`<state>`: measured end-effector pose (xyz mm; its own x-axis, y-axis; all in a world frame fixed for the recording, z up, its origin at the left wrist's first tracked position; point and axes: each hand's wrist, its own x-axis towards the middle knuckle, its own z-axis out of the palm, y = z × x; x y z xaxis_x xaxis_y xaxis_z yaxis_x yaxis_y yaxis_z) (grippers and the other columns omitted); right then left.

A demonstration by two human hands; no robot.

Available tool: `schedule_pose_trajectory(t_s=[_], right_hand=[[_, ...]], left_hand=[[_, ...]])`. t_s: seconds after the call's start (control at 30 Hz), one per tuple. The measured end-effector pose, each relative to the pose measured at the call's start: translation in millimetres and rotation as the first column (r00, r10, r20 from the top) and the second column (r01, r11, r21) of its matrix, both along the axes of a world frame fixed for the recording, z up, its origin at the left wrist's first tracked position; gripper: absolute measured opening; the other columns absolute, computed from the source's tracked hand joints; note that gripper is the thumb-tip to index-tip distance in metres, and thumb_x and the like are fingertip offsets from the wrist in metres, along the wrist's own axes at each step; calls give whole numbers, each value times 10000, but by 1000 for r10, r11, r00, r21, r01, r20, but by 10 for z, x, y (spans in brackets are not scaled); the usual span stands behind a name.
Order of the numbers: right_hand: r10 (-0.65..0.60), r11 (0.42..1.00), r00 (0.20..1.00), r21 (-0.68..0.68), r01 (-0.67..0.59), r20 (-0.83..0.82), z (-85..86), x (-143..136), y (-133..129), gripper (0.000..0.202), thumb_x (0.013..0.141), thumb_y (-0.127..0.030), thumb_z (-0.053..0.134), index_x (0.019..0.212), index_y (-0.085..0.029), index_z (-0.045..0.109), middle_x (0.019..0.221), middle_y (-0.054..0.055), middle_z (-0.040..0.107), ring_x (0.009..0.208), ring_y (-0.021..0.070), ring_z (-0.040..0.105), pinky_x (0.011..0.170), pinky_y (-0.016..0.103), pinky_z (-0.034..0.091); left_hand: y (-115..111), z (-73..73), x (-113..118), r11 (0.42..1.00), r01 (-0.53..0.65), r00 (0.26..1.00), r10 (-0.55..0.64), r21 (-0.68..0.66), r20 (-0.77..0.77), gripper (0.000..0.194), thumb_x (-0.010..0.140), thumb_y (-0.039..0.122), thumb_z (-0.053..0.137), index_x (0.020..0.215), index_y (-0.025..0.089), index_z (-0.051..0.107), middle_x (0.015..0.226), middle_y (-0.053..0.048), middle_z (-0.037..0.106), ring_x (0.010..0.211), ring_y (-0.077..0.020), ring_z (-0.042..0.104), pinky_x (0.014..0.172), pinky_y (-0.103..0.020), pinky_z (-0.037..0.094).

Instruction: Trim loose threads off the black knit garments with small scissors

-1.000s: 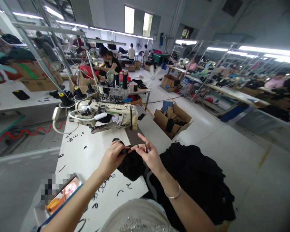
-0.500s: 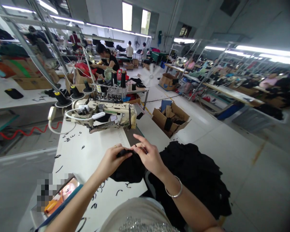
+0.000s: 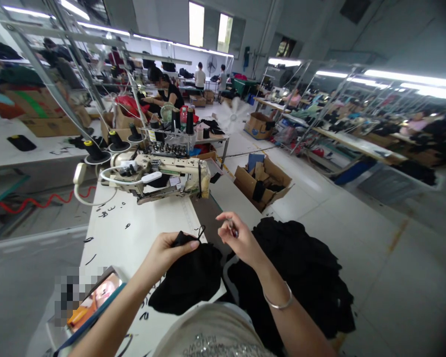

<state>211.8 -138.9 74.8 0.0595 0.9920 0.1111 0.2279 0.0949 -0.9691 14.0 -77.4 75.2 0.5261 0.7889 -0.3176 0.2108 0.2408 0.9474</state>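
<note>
My left hand [image 3: 174,248] pinches the top edge of a black cloth piece [image 3: 189,282] over the front of the white table [image 3: 134,238]. A thin black loop [image 3: 201,231] sticks up from the cloth by my fingertips. My right hand [image 3: 238,237], with a bangle on its wrist, is raised to the right of the cloth, apart from it. Its fingers are curled round a small metallic object [image 3: 231,227], too small to name. A large heap of black cloth [image 3: 297,267] lies to the right, below my right hand.
Behind the table's work area stands a sewing machine [image 3: 163,176] with thread cones [image 3: 94,150]. Open cardboard boxes [image 3: 245,186] are on the floor beyond. A phone-like screen [image 3: 96,302] sits at lower left. Black thread scraps lie on the table. People work farther back.
My right hand has moved right, off the cloth. The black cloth now hangs lower and more spread from my left hand, and the thin loop has come into view.
</note>
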Motion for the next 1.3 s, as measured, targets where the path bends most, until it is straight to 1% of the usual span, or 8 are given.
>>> schedule_pose_trajectory(t_s=[0.13, 0.23, 0.4, 0.57, 0.67, 0.8, 0.9, 1.3], right_hand=[[59, 998, 998, -11, -58, 29, -65, -130, -146, 292, 884, -434, 467, 1015, -181, 527, 708, -15, 475, 625, 108, 442, 598, 230, 351], [40, 997, 994, -62, -46, -98, -126, -259, -150, 338, 823, -463, 555, 993, -171, 565, 654, -31, 436, 574, 96, 401, 564, 228, 332], [-123, 989, 960, -108, 99, -252, -152, -388, -45, 299, 796, -455, 587, 723, -166, 561, 550, -47, 379, 493, 81, 333, 471, 218, 283], [-138, 990, 985, 12, 140, -99, -74, -386, -14, 275, 833, -402, 555, 692, -167, 535, 554, -45, 404, 515, 85, 369, 499, 214, 315], [-36, 998, 999, 51, 36, -6, -53, -360, -63, 235, 863, -405, 515, 885, -174, 550, 629, -35, 449, 565, 98, 424, 547, 218, 351], [44, 996, 996, 68, -50, 83, -51, -347, -149, 333, 948, -370, 335, 1111, -193, 566, 803, 27, 535, 743, 141, 516, 718, 268, 406], [49, 994, 991, 96, -61, 121, -55, -366, -169, 318, 942, -335, 377, 1114, -206, 611, 925, 59, 569, 856, 166, 540, 777, 284, 415], [-55, 973, 982, 231, 13, 180, 3, -469, -105, 206, 902, -268, 461, 912, -176, 645, 845, 60, 603, 805, 172, 567, 728, 275, 431]], left_hand=[[-15, -21, 2, 1000, -6, 1000, 5, 16, 7, 296, 607, 403, 727, 543, 135, 619, 466, 33, 545, 450, -106, 485, 445, -195, 338], [-36, -21, 24, 1000, 14, 1000, -14, 28, 27, 266, 596, 379, 736, 554, 140, 628, 503, 26, 570, 491, -116, 502, 482, -201, 371], [-79, -2, 36, 997, 68, 997, -69, 29, 24, 221, 618, 361, 726, 603, 151, 659, 541, 22, 595, 524, -122, 510, 504, -199, 386], [-85, 28, -16, 992, 91, 994, -96, 90, 55, 198, 690, 352, 679, 681, 154, 686, 617, 8, 617, 600, -133, 531, 561, -204, 406], [-80, 48, -53, 994, 49, 994, -58, 103, 88, 195, 707, 344, 670, 756, 158, 706, 663, 2, 627, 646, -139, 542, 591, -207, 411], [-87, 79, -87, 996, -49, 993, 41, 72, 113, 240, 697, 358, 679, 821, 156, 713, 701, -13, 648, 662, -153, 561, 587, -215, 418], [-88, 90, -97, 995, -75, 992, 68, 60, 108, 258, 683, 374, 683, 797, 145, 715, 686, -24, 663, 649, -170, 579, 569, -223, 431], [-91, 86, -25, 988, -11, 996, -2, 152, 88, 188, 676, 316, 688, 785, 170, 737, 770, -32, 725, 809, -236, 633, 732, -275, 485]])
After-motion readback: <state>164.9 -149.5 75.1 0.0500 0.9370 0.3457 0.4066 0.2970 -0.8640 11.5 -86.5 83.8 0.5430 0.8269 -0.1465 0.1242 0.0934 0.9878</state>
